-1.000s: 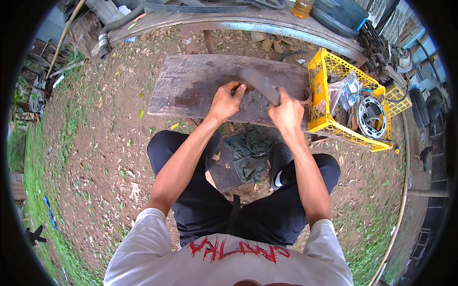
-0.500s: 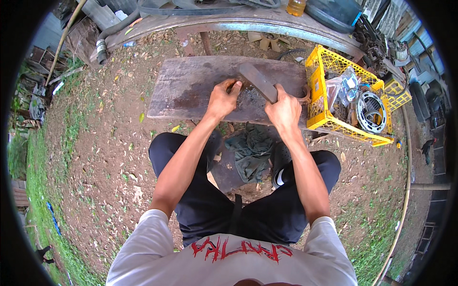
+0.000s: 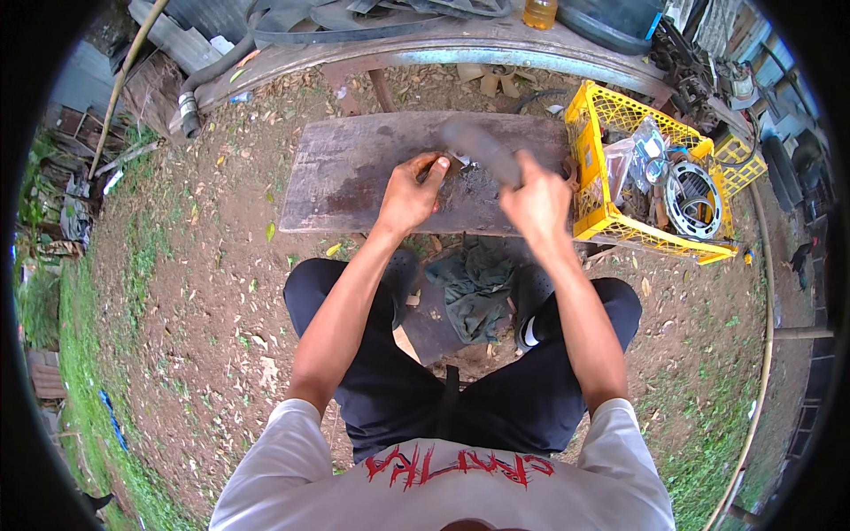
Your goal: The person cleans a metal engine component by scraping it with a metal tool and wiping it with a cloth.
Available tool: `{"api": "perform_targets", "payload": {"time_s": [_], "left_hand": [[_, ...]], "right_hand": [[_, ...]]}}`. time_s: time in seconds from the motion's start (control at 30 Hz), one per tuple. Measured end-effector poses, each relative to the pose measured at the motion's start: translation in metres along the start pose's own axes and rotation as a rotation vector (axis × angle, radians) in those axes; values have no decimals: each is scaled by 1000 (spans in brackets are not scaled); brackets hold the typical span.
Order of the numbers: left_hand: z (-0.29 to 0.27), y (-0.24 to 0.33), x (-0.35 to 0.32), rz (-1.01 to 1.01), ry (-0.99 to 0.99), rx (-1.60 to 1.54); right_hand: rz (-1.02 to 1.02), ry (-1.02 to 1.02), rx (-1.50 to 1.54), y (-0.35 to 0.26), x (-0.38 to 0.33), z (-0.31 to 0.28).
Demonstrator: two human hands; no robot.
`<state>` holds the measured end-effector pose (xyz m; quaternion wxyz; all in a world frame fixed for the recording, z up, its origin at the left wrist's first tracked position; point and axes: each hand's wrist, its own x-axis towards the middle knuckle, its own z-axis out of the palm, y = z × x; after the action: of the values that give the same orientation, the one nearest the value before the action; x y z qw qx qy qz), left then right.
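Observation:
Over a worn wooden bench (image 3: 336,159), my right hand (image 3: 538,199) grips one end of a dark, blunt bar (image 3: 478,150). The bar slants up and to the left, smeared by motion. My left hand (image 3: 412,193) is closed in a pinch to its left, with thumb and forefinger together. Whatever sits between those fingers is too small to name. A small pale bit (image 3: 462,160) shows beside the left fingertips, under the bar's far part. Dark wet-looking stains mark the board around both hands.
A yellow plastic crate (image 3: 595,212) with metal parts and plastic bags stands at the bench's right end. Between my feet lies a dark green cloth (image 3: 474,288). Beyond runs a long table (image 3: 425,46) bearing black hoses and an amber jar (image 3: 540,12).
The bar in my right hand is now blurred by motion. My left hand stays near the same spot on the bench, and the whole view has shifted slightly.

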<state>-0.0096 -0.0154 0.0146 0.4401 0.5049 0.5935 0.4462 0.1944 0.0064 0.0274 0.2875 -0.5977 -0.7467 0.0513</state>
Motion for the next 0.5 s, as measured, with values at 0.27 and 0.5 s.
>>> {"api": "perform_targets", "payload": {"time_s": [0.27,0.5], "left_hand": [[4,2,-1,0,91,124],[-3,-18,12,156,285,219]], "right_hand": [[-23,-19,-58,-1,-3,-3],[110,50,26,0,0,1]]}}
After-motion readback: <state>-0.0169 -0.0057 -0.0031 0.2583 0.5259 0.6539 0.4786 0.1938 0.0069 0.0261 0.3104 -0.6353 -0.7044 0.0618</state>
